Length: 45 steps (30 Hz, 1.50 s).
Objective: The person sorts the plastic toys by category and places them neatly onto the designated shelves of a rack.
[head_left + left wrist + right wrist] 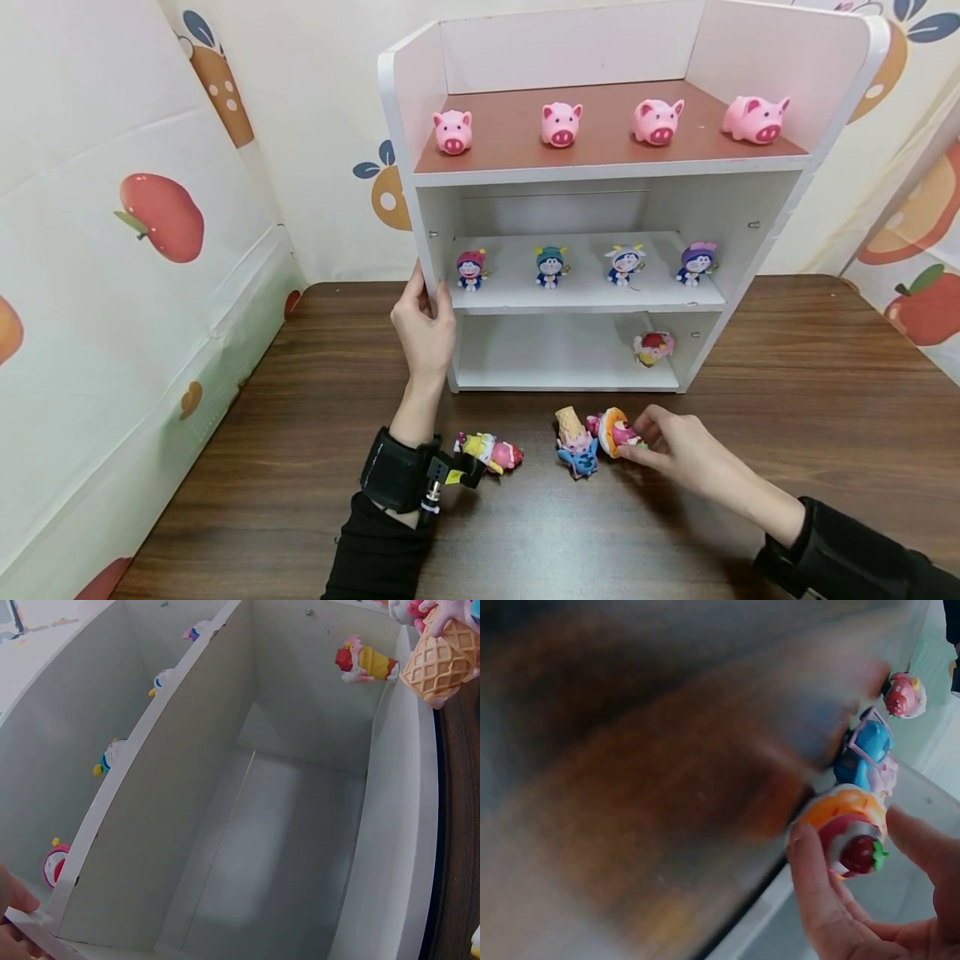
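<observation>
My left hand (424,332) grips the left side panel of the white shelf unit (570,390), thumb on the inner side. On the tabletop in front, my right hand (686,442) pinches a small figurine (615,433) with an orange ring and a pink body. The right wrist view shows a red strawberry with a green leaf on this figurine (859,853), between thumb and fingers. Right beside it lies a blue-and-pink figurine with an ice-cream cone (572,442). A yellow-and-pink figurine (491,452) lies on its side near my left wrist.
Several pink pigs (561,125) stand along the top shelf. Several small figures in coloured hats (551,267) line the middle shelf. One red-and-yellow figurine (654,347) is at the right end of the bottom shelf. The wooden table (337,358) meets a patterned wall covering (82,275) on the left.
</observation>
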Each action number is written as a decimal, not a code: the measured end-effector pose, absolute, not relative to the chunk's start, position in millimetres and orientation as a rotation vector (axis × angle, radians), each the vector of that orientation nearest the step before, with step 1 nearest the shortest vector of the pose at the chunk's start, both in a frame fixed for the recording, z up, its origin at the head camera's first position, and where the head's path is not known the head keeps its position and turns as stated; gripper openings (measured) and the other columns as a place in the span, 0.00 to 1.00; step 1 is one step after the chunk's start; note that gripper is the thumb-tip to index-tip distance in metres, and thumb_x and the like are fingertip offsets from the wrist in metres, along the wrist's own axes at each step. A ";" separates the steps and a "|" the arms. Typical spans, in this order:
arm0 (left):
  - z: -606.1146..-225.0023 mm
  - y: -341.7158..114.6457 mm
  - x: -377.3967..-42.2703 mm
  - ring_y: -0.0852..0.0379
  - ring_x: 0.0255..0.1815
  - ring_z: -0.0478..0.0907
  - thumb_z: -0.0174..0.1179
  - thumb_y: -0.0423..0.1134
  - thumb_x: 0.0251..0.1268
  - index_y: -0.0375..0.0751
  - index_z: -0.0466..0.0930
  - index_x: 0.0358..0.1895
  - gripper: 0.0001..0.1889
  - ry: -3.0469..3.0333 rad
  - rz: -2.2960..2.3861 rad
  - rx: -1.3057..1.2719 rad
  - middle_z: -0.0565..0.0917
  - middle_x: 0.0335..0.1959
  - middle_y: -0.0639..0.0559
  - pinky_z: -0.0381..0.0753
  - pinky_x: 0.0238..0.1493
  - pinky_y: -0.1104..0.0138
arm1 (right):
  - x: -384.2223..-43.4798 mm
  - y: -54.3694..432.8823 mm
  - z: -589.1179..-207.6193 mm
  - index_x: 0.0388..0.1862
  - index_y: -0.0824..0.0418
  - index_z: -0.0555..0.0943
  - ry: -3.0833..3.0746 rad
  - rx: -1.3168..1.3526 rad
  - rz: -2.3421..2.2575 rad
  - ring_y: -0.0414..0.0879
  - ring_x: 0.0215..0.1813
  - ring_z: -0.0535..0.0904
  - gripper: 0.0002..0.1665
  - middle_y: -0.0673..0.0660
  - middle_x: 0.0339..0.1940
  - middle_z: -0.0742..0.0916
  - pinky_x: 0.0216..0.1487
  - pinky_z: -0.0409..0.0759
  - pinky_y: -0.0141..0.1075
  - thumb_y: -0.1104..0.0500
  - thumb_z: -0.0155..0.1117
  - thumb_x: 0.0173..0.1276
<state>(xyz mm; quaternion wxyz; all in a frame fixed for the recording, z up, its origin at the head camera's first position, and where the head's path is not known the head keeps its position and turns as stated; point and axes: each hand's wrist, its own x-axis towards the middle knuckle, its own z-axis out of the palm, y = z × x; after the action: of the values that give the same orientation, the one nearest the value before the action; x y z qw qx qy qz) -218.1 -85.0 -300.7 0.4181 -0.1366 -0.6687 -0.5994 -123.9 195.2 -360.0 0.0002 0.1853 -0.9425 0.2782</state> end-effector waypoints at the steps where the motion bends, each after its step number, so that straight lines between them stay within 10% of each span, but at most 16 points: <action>1: -300.8 -84.9 -218.2 0.51 0.52 0.72 0.48 0.20 0.57 0.23 0.67 0.56 0.20 -1.679 -1.502 -0.344 0.74 0.51 0.35 0.71 0.50 0.60 | -124.2 195.3 -361.1 0.30 0.64 0.74 -2.957 0.573 0.885 0.36 0.23 0.72 0.15 0.49 0.22 0.79 0.23 0.73 0.30 0.55 0.67 0.53; 45: -301.0 -85.6 -218.7 0.51 0.50 0.73 0.49 0.20 0.56 0.24 0.68 0.55 0.20 -1.677 -1.499 -0.333 0.74 0.50 0.35 0.71 0.49 0.61 | -126.7 183.0 -339.2 0.31 0.62 0.78 -2.690 0.977 0.566 0.36 0.26 0.73 0.13 0.48 0.27 0.81 0.25 0.74 0.28 0.68 0.70 0.45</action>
<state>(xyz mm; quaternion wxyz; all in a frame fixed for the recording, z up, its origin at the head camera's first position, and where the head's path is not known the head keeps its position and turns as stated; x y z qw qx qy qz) -218.7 -85.6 -301.0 0.4204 -0.1329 -0.6691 -0.5983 -126.7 183.0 -339.2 0.1119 0.3327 -0.9163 0.1928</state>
